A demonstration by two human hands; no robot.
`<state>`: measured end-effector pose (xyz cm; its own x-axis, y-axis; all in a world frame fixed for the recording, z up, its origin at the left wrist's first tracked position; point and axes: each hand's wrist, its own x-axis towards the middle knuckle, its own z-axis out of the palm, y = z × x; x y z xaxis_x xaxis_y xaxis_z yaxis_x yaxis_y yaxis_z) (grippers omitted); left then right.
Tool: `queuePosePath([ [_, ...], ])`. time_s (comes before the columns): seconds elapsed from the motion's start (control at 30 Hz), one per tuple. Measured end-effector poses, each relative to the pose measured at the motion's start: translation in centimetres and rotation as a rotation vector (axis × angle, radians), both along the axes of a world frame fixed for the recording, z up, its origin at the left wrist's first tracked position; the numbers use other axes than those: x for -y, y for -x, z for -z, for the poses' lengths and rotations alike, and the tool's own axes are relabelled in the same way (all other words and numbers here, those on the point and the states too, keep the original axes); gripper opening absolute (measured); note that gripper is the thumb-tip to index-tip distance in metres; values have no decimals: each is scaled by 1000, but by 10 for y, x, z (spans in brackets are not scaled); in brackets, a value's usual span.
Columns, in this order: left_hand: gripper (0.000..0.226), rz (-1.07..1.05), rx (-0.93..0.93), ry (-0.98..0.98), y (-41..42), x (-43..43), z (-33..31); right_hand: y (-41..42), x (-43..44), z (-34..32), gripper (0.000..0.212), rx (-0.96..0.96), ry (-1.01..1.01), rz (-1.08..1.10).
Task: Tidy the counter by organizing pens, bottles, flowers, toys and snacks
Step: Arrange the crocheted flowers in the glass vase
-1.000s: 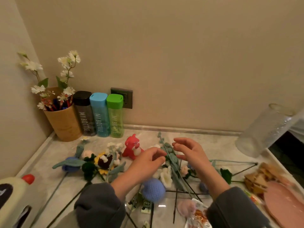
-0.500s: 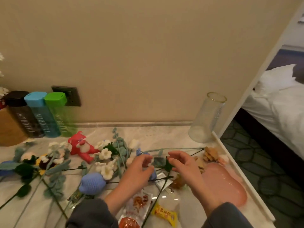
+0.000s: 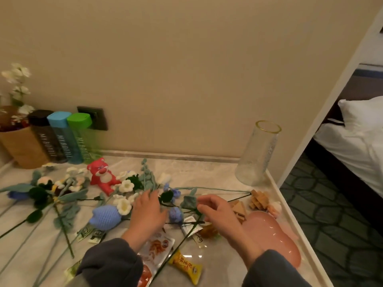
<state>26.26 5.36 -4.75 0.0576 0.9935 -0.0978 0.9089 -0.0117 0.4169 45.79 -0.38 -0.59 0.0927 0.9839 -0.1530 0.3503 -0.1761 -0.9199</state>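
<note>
fingers [image 3: 153,196] of left hand [image 3: 148,212] spread on crochet flowers [image 3: 126,185]; right hand [image 3: 217,213] loosely curled, empty

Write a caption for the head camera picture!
Left hand and right hand reach among knitted flowers on a counter, near snacks, a red bear toy, three bottles and a glass vase.

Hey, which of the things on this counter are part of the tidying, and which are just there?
Part of the job: three lidded plastic bottles, blue crocheted tulip, white crocheted flowers, red plastic bear toy, yellow snack packet, tan wafer biscuits, clear glass vase, glossy pink plate.
Just there: dark wall socket, white-sheeted bed, patterned carpet.
</note>
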Motion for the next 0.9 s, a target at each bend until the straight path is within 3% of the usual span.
queuePosePath([
  [0.2, 66, -70, -141, 35, 10, 9, 13, 25, -16, 7, 21, 17, 33, -106],
  [0.37, 63, -108, -127, 18, 7, 5, 13, 32, -24, 18, 22, 17, 44, -138],
  [0.5, 49, -177, 53, -29, 8, -3, 8, 29, -28, 23, 20, -4, 58, -147],
  [0.7, 50, -294, 438, -176, 21, -9, -8, 33, -39, 23, 16, 74, 35, -267],
  [0.9, 40, -374, 692, -322, 37, 3, -19, 71, -39, 30, 25, 365, 55, -608],
])
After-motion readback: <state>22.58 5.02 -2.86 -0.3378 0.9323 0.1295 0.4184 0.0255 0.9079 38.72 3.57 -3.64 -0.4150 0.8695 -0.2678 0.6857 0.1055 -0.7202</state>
